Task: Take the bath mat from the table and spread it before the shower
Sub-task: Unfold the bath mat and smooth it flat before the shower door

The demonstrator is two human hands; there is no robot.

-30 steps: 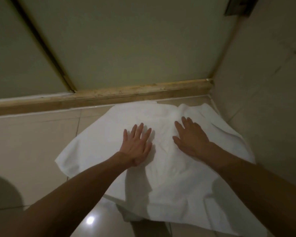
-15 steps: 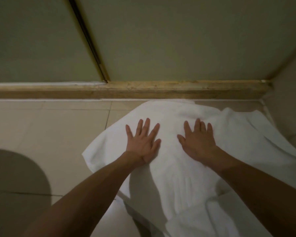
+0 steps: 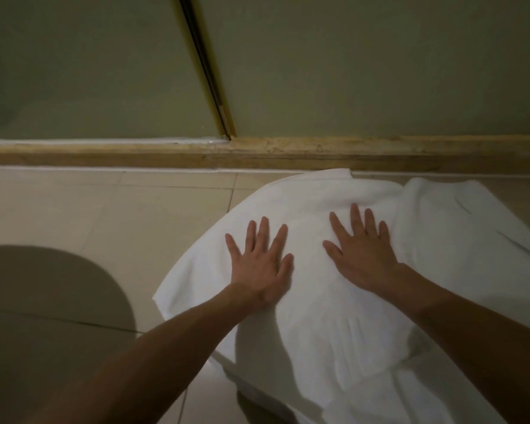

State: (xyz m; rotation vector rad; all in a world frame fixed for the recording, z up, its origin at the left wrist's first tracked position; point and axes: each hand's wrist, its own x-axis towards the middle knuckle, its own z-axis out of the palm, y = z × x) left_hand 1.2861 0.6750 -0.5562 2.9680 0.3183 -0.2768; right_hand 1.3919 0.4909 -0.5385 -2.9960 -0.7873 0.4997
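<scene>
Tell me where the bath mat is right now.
The bath mat lies on the tiled floor at lower right, under both flat hands, its far edge at the shower threshold.

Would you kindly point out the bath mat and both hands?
bath mat (image 3: 325, 325), head view, middle of cloth
left hand (image 3: 259, 267), head view, back of hand
right hand (image 3: 361, 255), head view, back of hand

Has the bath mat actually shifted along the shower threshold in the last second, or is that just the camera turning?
Cannot tell. The bath mat sits further right in frame, but so does the threshold, and its far edge meets it as before.
</scene>
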